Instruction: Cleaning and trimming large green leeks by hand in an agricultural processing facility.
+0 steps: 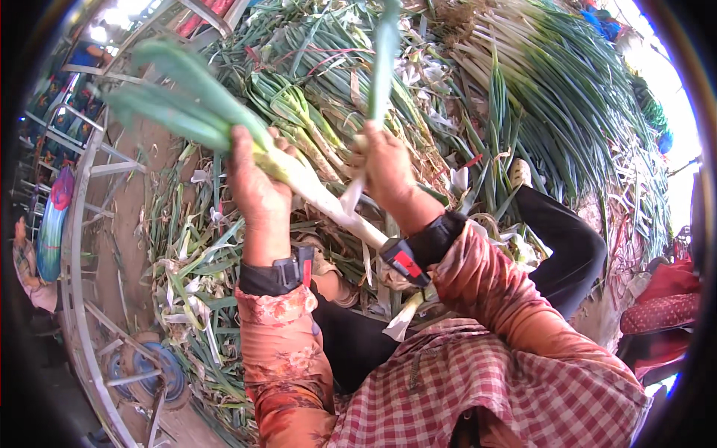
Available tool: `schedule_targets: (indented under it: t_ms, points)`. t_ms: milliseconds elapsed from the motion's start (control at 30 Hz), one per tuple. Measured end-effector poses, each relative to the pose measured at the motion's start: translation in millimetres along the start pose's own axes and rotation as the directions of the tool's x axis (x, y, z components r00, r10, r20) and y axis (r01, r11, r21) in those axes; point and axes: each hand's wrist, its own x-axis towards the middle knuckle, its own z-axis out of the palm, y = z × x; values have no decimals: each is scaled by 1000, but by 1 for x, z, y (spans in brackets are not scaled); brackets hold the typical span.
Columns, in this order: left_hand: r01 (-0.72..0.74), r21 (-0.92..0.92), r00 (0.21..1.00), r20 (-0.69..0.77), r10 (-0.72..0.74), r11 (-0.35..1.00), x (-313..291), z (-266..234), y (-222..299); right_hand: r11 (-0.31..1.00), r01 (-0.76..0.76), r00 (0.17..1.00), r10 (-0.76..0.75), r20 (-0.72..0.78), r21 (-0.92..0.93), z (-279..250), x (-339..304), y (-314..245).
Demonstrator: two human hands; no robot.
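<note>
A leek with broad green leaves and a white shaft (317, 196) slants from upper left to lower right. The bare left hand (258, 179) is closed around it where green turns white. The bare right hand (388, 166), nearer the white end, grips a flat green leaf (385, 67) pointing upward; whether that joins the shaft, I cannot tell.

Gap between forearms (284, 351), leek (320, 196) slantwise across
</note>
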Motion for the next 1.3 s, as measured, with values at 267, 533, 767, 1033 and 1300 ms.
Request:
schedule_targets:
  t_ms: [267, 533, 767, 1033, 1300]
  points:
    - [-103, -126, 985, -154, 83, 987, 13, -34, 45, 972, -224, 971, 216, -106, -69, -142, -14, -36]
    - [-189, -55, 955, -244, 170, 980, 13, -41, 53, -39, -2, 962, -274, 9, -999, -228, -23, -50]
    - [-65, -150, 994, -101, 50, 987, 10, -15, 29, 248, 715, 699, -246, 672, -653, -36, -56, -1]
    - [-87, -126, 981, -184, 62, 988, 11, -6, 27, 215, 715, 699, -196, 688, -665, -16, -47, 16]
    - [-73, -92, 976, -211, 52, 993, 8, -6, 27, 237, 748, 663, -217, 716, -620, -6, -52, 11]
